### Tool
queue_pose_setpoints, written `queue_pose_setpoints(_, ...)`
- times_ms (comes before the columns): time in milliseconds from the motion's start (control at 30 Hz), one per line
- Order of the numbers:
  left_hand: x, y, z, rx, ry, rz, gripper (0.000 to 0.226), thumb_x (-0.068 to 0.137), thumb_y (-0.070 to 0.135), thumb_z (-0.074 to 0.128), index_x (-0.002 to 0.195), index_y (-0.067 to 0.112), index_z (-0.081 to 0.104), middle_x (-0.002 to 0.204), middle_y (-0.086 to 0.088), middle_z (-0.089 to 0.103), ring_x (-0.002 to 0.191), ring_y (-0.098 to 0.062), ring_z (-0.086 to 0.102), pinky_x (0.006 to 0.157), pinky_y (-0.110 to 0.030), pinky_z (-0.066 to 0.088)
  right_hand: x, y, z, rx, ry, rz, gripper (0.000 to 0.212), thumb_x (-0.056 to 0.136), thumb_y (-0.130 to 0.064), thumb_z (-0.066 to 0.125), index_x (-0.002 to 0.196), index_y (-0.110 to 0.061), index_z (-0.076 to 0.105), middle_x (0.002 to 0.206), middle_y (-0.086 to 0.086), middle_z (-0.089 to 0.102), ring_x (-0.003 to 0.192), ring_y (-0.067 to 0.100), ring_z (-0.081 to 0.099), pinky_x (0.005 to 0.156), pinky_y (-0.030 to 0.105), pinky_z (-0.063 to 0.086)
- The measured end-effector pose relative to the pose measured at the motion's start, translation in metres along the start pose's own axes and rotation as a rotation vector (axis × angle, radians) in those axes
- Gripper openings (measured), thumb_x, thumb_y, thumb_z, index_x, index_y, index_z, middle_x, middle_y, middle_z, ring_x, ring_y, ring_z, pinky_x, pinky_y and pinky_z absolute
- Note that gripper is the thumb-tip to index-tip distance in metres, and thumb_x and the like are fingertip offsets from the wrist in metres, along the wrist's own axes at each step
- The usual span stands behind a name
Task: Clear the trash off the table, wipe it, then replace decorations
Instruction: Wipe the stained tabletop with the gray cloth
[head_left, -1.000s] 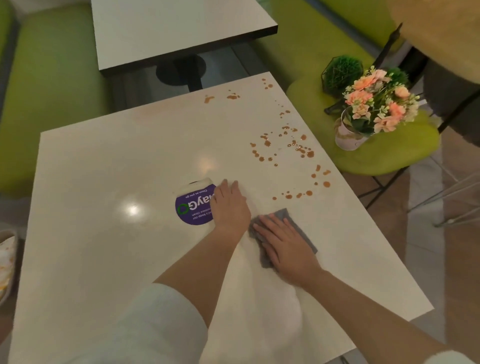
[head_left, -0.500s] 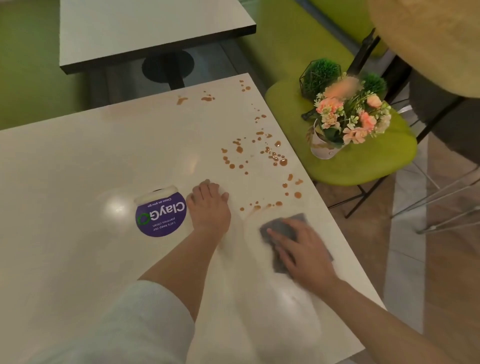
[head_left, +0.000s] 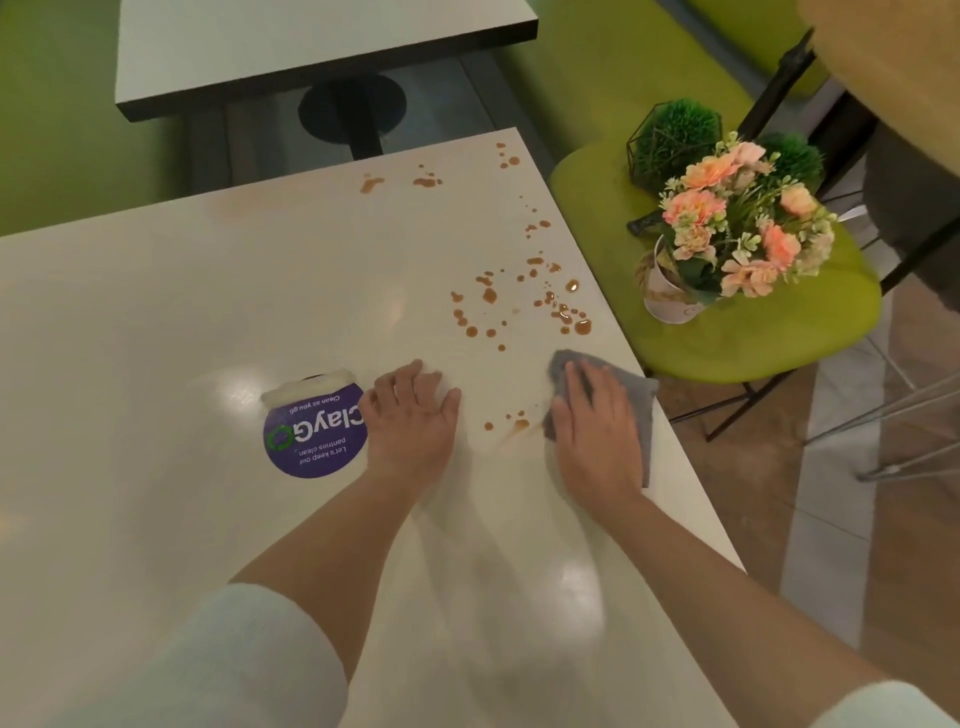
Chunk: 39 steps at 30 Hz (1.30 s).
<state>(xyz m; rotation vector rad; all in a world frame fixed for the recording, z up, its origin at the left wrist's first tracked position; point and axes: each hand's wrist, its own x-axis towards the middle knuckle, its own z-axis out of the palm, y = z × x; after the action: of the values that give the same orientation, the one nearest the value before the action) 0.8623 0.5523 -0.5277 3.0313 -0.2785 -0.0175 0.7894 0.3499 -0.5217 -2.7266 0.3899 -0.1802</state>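
A cream table (head_left: 156, 322) carries several brown spill drops (head_left: 519, 306) along its right side. My right hand (head_left: 597, 431) presses flat on a grey cloth (head_left: 641, 415) near the right edge, just below the drops. My left hand (head_left: 413, 415) rests flat on the tabletop, fingers straight, beside a round purple sticker (head_left: 311, 436). On a green chair (head_left: 753, 332) to the right stand a pot of pink flowers (head_left: 737, 234) and two green ball plants (head_left: 675, 135).
A second table (head_left: 311, 47) with a black pedestal stands behind mine. A green bench runs along the left and back. A wooden round tabletop (head_left: 893, 57) overhangs the top right, and metal chair legs (head_left: 893, 426) cross the floor on the right.
My right hand has slid the cloth away from me and to the right, toward the table edge and over the nearest drops. My left hand stays planted by the sticker.
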Motion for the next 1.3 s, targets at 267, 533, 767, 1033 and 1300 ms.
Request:
queue_pose_setpoints(267, 0.001, 0.001, -0.009, -0.095, -0.09, -0.042, 0.049, 0.102, 0.051, 0.027, 0.144, 0.027, 0.035, 0.149, 0.004, 0.022, 0.139, -0.019, 0.011, 0.11, -0.041, 0.006, 0.028, 0.039, -0.011, -0.252, -0.06, 0.004, 0.061, 0.1, -0.037, 0.006, 0.156, -0.016, 0.023, 0.162, 0.004, 0.019, 0.15, 0.022, 0.014, 0.121, 0.043, 0.01)
queue_pose_setpoints(533, 0.004, 0.0, -0.012, -0.14, -0.159, -0.073, 0.05, 0.101, 0.053, 0.024, 0.145, 0.031, 0.03, 0.148, 0.007, 0.017, 0.141, -0.015, 0.002, 0.113, -0.04, 0.003, 0.0, 0.052, -0.022, -0.207, -0.242, -0.296, 0.056, 0.101, -0.041, 0.017, 0.155, -0.024, 0.025, 0.161, -0.004, 0.022, 0.15, 0.013, 0.011, 0.122, 0.035, 0.005)
queue_pose_setpoints(767, 0.004, 0.0, -0.014, -0.125, -0.165, -0.075, 0.051, 0.101, 0.053, 0.024, 0.146, 0.03, 0.03, 0.149, 0.005, 0.018, 0.142, -0.017, 0.004, 0.113, -0.042, 0.004, -0.012, -0.007, -0.001, -0.164, -0.188, -0.177, 0.06, 0.1, -0.039, 0.01, 0.156, -0.019, 0.021, 0.163, 0.002, 0.018, 0.151, 0.018, 0.008, 0.123, 0.042, 0.004)
queue_pose_setpoints(1033, 0.003, 0.0, -0.015, -0.112, -0.175, -0.063, 0.051, 0.102, 0.052, 0.022, 0.146, 0.028, 0.029, 0.151, 0.004, 0.017, 0.143, -0.018, 0.004, 0.112, -0.043, 0.007, 0.019, 0.03, -0.015, -0.108, -0.239, -0.256, 0.055, 0.099, -0.039, 0.016, 0.151, -0.032, 0.032, 0.16, -0.01, 0.025, 0.15, 0.011, 0.012, 0.121, 0.034, 0.004)
queue_pose_setpoints(1300, 0.004, 0.002, -0.017, -0.115, -0.204, -0.069, 0.053, 0.102, 0.052, 0.021, 0.148, 0.028, 0.028, 0.154, 0.003, 0.016, 0.143, -0.021, 0.005, 0.11, -0.044, 0.01, -0.035, -0.011, -0.008, -0.069, -0.381, -0.526, 0.049, 0.104, -0.038, 0.015, 0.152, -0.038, 0.026, 0.16, -0.019, 0.016, 0.15, 0.006, 0.0, 0.122, 0.036, -0.001)
